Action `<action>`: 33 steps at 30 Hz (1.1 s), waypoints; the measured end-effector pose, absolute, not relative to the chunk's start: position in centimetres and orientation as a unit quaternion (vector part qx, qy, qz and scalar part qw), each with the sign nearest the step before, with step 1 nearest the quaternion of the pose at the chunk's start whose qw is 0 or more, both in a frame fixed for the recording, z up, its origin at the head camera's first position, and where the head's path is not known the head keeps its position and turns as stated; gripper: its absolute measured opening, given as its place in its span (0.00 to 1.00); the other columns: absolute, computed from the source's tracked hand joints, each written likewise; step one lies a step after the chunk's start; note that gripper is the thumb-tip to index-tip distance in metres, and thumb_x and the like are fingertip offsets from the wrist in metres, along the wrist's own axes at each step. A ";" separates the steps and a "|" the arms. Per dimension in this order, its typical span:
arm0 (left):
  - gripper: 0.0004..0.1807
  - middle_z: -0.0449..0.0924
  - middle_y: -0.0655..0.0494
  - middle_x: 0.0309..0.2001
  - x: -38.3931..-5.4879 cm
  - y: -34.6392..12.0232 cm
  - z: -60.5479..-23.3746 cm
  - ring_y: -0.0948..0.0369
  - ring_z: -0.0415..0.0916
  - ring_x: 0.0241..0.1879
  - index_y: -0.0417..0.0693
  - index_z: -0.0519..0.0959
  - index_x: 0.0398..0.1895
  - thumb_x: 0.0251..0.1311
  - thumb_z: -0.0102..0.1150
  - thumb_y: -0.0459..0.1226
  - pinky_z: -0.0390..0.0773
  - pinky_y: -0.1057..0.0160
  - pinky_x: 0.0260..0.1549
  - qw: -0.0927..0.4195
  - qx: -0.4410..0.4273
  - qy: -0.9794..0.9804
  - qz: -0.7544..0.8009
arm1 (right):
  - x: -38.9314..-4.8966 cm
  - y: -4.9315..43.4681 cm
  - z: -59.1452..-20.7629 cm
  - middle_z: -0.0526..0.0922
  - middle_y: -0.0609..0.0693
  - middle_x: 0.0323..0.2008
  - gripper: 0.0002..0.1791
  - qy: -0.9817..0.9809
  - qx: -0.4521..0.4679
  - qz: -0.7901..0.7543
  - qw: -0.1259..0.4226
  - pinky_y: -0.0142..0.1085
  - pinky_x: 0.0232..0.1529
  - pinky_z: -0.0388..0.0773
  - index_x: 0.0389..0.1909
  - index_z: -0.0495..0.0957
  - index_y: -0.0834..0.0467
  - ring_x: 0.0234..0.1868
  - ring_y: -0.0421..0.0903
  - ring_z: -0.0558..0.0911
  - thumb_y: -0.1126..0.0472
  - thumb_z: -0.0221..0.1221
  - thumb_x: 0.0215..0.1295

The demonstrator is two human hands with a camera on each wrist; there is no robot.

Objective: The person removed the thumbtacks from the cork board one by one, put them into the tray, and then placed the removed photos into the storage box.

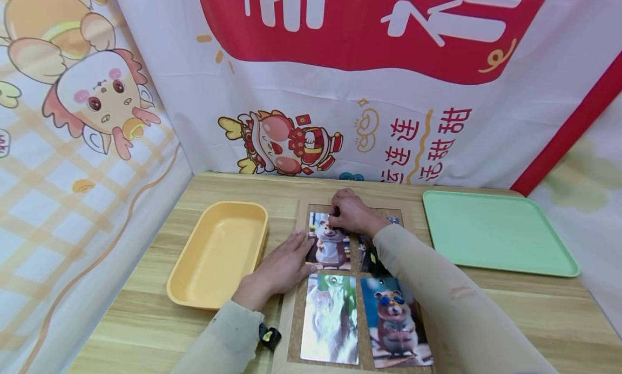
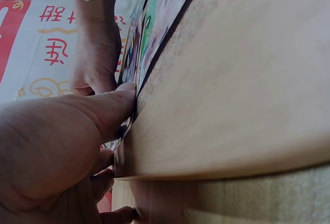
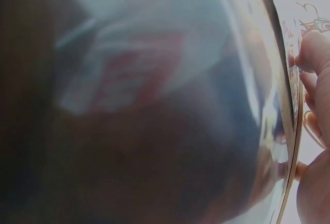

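Festive backdrop is hung behind wood-grain table. Nr framed board's far L corner, hamster photo is pressed at its edge by straight-fingered L hand, prob. to stop slipping; its top is covered by bent-fingered R hand, what's gripped, if anything, can't be told.

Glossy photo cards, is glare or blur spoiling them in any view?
Head view: whitish glare washes out much of the glossy rectangular lower-left card, while the glossy hamster card beside it reads clearly; right wrist view: a dark shiny surface fills most of the image, out of focus, with a reddish reflection; left wrist view: the pale wooden frame looks soft.
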State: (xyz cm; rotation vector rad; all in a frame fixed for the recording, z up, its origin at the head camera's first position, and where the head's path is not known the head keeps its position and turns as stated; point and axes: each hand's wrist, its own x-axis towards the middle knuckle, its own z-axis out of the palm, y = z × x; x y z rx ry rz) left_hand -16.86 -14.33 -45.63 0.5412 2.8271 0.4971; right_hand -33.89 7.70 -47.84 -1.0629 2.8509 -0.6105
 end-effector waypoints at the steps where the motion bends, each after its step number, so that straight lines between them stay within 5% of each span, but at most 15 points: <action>1: 0.38 0.47 0.43 0.85 -16.9 -14.3 -45.6 0.45 0.43 0.85 0.45 0.59 0.83 0.79 0.52 0.54 0.54 0.44 0.82 0.110 0.184 0.962 0.169 | -33.9 7.7 -47.8 0.79 0.51 0.47 0.06 0.918 -0.344 -0.196 0.018 0.48 0.66 0.74 0.31 0.82 0.53 0.59 0.52 0.72 0.55 0.68 0.61; 33: 0.39 0.45 0.45 0.86 -16.8 -14.5 -45.7 0.46 0.43 0.85 0.46 0.57 0.84 0.79 0.51 0.55 0.52 0.44 0.82 0.114 0.181 0.961 0.173 | -33.6 7.6 -47.3 0.79 0.51 0.48 0.07 0.919 -0.333 -0.208 0.030 0.48 0.66 0.74 0.34 0.82 0.54 0.60 0.52 0.71 0.56 0.68 0.62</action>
